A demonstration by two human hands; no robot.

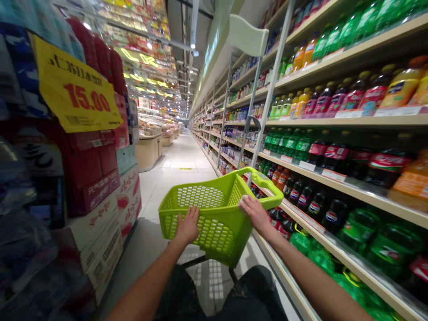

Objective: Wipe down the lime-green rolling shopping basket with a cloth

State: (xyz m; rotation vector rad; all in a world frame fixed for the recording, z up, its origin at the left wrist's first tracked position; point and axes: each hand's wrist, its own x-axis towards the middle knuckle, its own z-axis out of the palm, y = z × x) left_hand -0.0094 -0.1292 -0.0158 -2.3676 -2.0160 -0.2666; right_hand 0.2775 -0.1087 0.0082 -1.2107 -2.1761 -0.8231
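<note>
A lime-green plastic shopping basket (214, 196) on a wheeled frame stands in front of me in a supermarket aisle, and nothing shows inside it. My left hand (187, 226) grips the near rim on the left, fingers curled over the edge. My right hand (254, 213) rests on the right rim near the handle, fingers wrapped on it. My dark trousers show at the bottom of the view.
Shelves of soft-drink bottles (327, 151) run along the right, very close to the basket. On the left is a stack of red and white boxes (107, 196) with a yellow price sign (76, 89) reading 15.00. A white-tiled aisle floor (180, 165) stretches ahead toward display counters.
</note>
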